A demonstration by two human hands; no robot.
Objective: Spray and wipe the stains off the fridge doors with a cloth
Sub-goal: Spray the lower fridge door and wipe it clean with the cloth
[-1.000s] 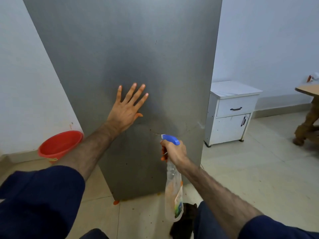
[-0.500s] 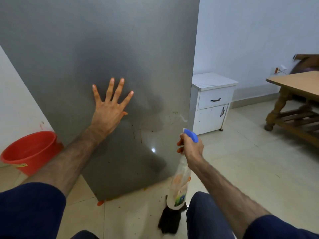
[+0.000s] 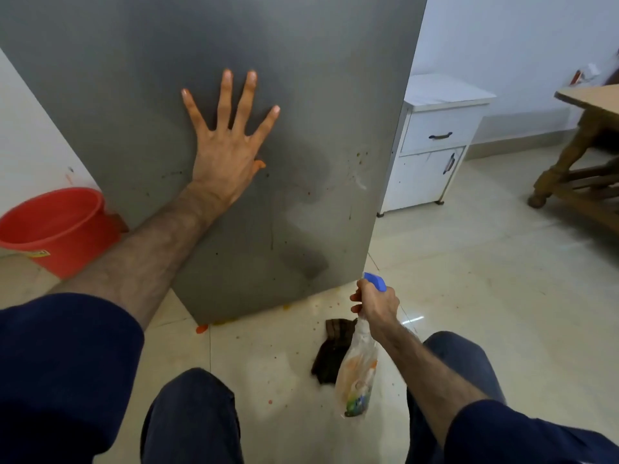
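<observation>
The fridge door fills the upper left of the view, a flat grey metal face standing on the tiled floor, with dark specks, thin run marks and a paler smeared patch low on its right side. It looks hard, smooth and stiff; once wet it will likely be slick, so a wiping hand should press flat, not pinch. The left hand lies spread on it, fingers straight and apart, palm against the metal, seemingly bracing.

The right hand is clamped round the neck of the spray bottle, just off the door's lower right corner; its blue trigger head points up and left toward the door. The bottle is thin clear plastic, looks light and partly filled, and would dent if squeezed at the body, so the neck is the right place to hold it.

The cloth, dark brown, lies crumpled on the floor between the knees, partly behind the bottle. It looks soft and limp; it can probably be gathered anywhere in a loose handful, best bunched into a pad. Orange spots dot the floor near the door's foot. A red bucket stands to the left, a white cabinet to the right.
</observation>
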